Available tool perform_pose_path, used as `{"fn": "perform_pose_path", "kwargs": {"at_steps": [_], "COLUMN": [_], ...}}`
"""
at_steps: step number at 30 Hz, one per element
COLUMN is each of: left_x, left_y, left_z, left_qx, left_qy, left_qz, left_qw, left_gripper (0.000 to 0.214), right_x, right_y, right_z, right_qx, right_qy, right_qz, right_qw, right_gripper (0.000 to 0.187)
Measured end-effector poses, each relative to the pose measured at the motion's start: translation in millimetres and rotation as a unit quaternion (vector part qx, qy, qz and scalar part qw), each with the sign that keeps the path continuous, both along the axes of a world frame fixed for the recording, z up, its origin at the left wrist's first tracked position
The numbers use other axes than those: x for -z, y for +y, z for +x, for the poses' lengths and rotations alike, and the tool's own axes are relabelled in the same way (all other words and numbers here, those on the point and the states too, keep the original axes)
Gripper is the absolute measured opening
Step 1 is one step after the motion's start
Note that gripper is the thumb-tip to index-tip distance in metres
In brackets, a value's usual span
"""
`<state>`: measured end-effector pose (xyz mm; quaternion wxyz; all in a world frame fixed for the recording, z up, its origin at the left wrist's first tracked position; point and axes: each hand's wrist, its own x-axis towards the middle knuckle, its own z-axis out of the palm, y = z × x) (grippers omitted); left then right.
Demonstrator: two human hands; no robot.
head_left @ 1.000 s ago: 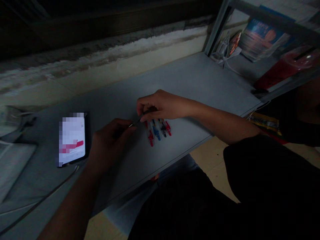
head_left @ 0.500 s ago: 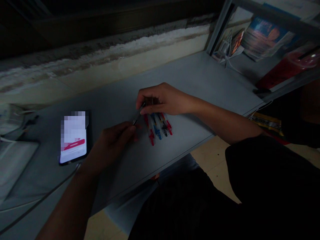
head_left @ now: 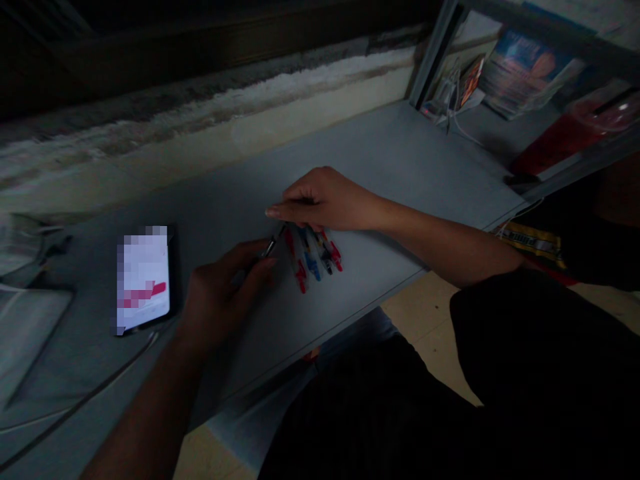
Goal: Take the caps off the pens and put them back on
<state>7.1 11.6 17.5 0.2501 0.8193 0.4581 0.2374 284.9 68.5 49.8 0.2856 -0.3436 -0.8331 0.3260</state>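
Note:
Several pens (head_left: 314, 257) with red, blue and black caps lie side by side on a grey desk (head_left: 390, 167). My right hand (head_left: 325, 200) rests over their upper ends, fingers stretched forward and close together, touching the pens. My left hand (head_left: 220, 293) is closed in a pinch on a thin dark pen (head_left: 270, 248), whose metal tip points toward my right hand. The light is dim and the fingertips are hard to make out.
A lit phone (head_left: 144, 279) lies on the desk to the left, with a cable (head_left: 75, 400) running past it. A shelf at the right holds books (head_left: 525, 67) and a red bottle (head_left: 565, 137). A wall ledge runs behind the desk.
My right hand let go of the thin pen's end and flattened over the row of pens. My left hand kept its pinch on the thin pen and drew it slightly down.

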Motion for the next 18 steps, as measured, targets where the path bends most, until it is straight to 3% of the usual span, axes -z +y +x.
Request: {"fn": "perform_pose_path", "kwargs": {"at_steps": [4,9,13,18], "left_x": [2.2,5.1,3.2,-1.9], "left_y": [-9,-13,-17,-23], "left_z": [1,7,12,15], "left_qx": [0.090,0.221,0.250,0.248], "left_qy": [-0.059,-0.044,-0.031,-0.019], "left_qz": [0.071,0.124,0.171,0.173], "left_qw": [0.992,0.966,0.953,0.953], "left_gripper": [0.063,0.030,0.027,0.015], "right_x": [6.0,11.3,14.0,16.2], "right_y": [5,7,2,0], "right_z": [-3,-6,-10,-13], "right_qx": [0.031,0.039,0.028,0.017], "right_qy": [0.075,0.088,0.066,0.053], "right_qz": [-0.066,-0.130,-0.155,-0.155], "right_qw": [0.994,0.987,0.985,0.986], "right_gripper": [0.061,0.063,0.060,0.058]}}
